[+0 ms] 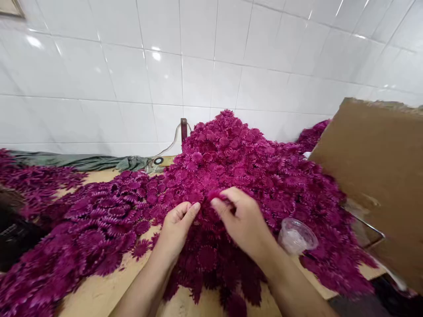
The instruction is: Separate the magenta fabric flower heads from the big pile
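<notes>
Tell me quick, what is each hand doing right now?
Left hand: fingers curled, thumb pressed to fingertips at the pile of magenta fabric flowers; what it grips is hidden.
Right hand: closed, pinching a magenta flower piece.

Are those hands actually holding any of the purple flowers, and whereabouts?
The right hand pinches one blurred purple flower piece by its edge, between thumb and forefinger. The left hand touches the pile; its grip cannot be told.
</notes>
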The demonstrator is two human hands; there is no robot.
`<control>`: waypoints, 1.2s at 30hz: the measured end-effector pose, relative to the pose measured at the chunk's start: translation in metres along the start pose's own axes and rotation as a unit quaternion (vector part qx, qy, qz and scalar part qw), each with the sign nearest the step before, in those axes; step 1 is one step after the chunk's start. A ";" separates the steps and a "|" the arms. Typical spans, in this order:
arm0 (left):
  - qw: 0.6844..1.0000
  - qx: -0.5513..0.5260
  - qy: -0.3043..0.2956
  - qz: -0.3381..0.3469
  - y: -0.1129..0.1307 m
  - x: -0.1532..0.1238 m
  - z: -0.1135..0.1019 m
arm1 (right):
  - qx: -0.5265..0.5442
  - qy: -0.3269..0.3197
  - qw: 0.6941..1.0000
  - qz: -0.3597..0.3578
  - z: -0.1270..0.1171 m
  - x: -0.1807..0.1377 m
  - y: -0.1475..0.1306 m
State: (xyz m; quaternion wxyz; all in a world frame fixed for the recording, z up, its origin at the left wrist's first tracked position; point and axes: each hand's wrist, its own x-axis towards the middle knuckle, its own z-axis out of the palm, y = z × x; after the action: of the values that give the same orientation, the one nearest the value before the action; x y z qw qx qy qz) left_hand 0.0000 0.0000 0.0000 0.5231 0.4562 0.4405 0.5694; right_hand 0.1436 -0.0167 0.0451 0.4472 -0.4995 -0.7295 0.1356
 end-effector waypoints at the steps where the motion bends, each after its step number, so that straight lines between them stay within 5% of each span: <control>1: 1.000 0.002 -0.010 -0.002 0.000 -0.001 0.000 | 0.029 -0.051 0.998 0.022 0.006 -0.002 -0.001; 6: 0.999 0.002 -0.042 0.003 0.001 -0.007 0.002 | 0.171 -0.164 0.969 0.065 0.024 -0.004 -0.002; 9: 0.999 0.002 -0.040 0.023 0.004 -0.010 0.002 | 0.230 -0.107 0.965 0.071 0.021 0.005 0.006; 12: 0.999 0.017 -0.010 0.046 0.007 -0.010 -0.001 | 0.303 0.014 0.941 0.153 0.010 0.018 0.021; 15: 0.991 0.116 -0.008 0.070 0.005 -0.006 -0.007 | 0.339 0.065 0.919 0.190 0.002 0.022 0.032; 20: 0.953 0.247 0.060 0.165 -0.001 0.001 -0.009 | 0.264 -0.030 0.955 0.133 0.007 0.013 0.026; 23: 0.940 0.271 0.042 0.203 0.004 0.000 -0.005 | 0.193 -0.030 0.975 0.107 0.013 0.009 0.021; 29: 0.964 0.221 -0.071 0.131 0.011 -0.001 0.004 | 0.074 -0.009 0.996 0.044 0.017 0.004 0.016; 36: 0.977 0.189 -0.039 0.094 0.010 0.005 0.011 | -0.033 -0.014 0.999 -0.003 0.025 0.003 0.015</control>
State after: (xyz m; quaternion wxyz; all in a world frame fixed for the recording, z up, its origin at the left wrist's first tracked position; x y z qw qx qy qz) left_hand 0.0084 0.0051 0.0120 0.3883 0.6080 0.4742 0.5047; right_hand 0.1331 -0.0012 0.0225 0.4205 -0.5098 -0.7414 0.1166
